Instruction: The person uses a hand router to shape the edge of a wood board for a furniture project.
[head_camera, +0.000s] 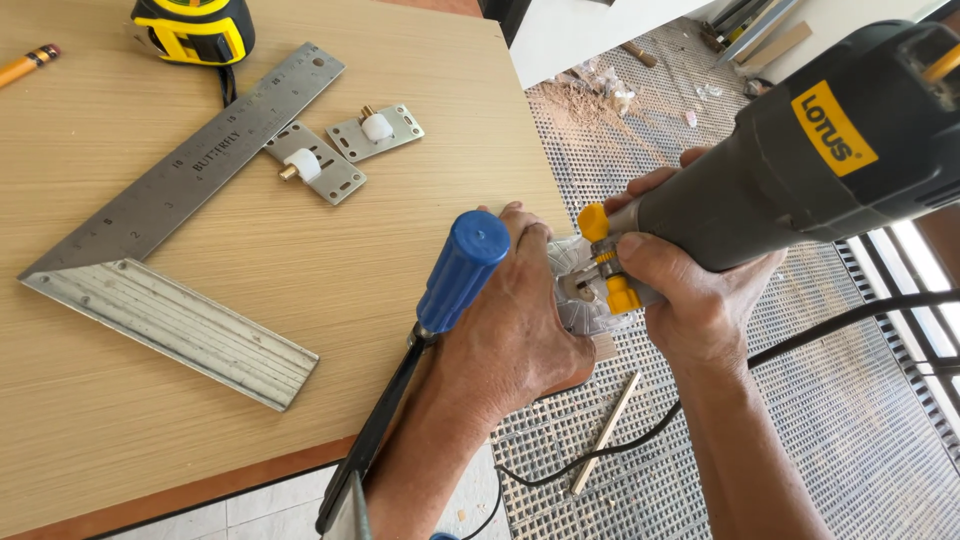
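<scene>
My right hand (690, 290) grips the dark grey body of a corded power trimmer (800, 170) with yellow knobs, held at the right edge of a light wooden board (250, 250). My left hand (515, 330) rests on the board's edge against the trimmer's clear base (575, 285). A blue-handled tool (455, 275) with a dark blade lies under my left wrist; I cannot tell whether the hand grips it.
A steel try square (170, 210) lies on the board, with two small metal plates with white rollers (340, 150) beside it. A yellow tape measure (195, 28) and a pencil (28, 64) sit at the top left. Mesh matting (850, 400), sawdust, a thin wooden stick (605, 432) and the black cord cover the floor.
</scene>
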